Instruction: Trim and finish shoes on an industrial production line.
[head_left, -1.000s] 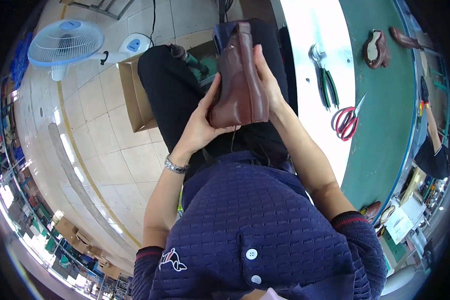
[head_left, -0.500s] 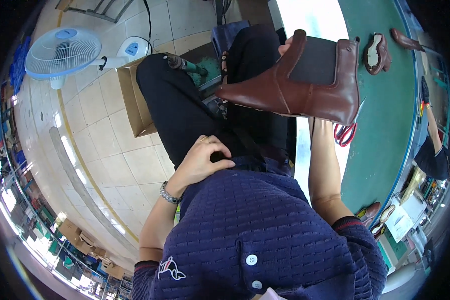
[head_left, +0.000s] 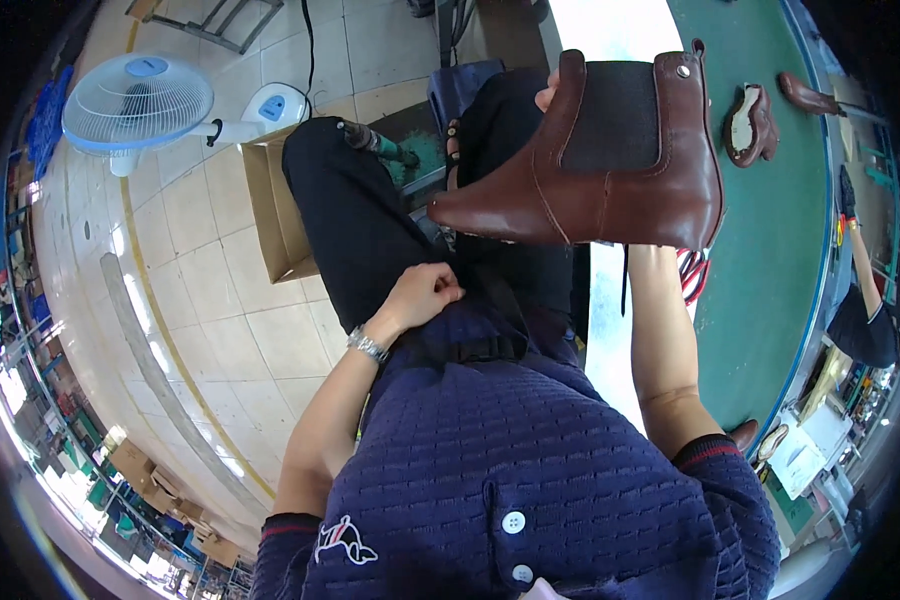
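Note:
A brown leather ankle boot (head_left: 620, 205) with a dark elastic side panel is held up over my lap, its toe to the left and its shaft upright. My right hand (head_left: 547, 94) grips it from behind. Only a few fingertips show at the shaft's front edge, and the boot covers the rest. A thin dark cord hangs below the boot beside my right forearm. My left hand (head_left: 422, 296) rests at my lap with its fingers curled in. Whether anything is between those fingers cannot be seen.
On the green worktop (head_left: 760, 290) at right lie red-handled scissors (head_left: 692, 276), partly behind the boot, and another brown shoe piece (head_left: 751, 126). A white fan (head_left: 138, 103) and an open cardboard box (head_left: 275, 215) stand left. A green-handled tool (head_left: 378, 143) is by my knee. Another person's arm (head_left: 865, 262) shows far right.
The boot has tilted more upright, its shaft rising and shifting slightly left, covering more of the scissors. My left hand's fingers have curled in, and the hand has moved slightly up.

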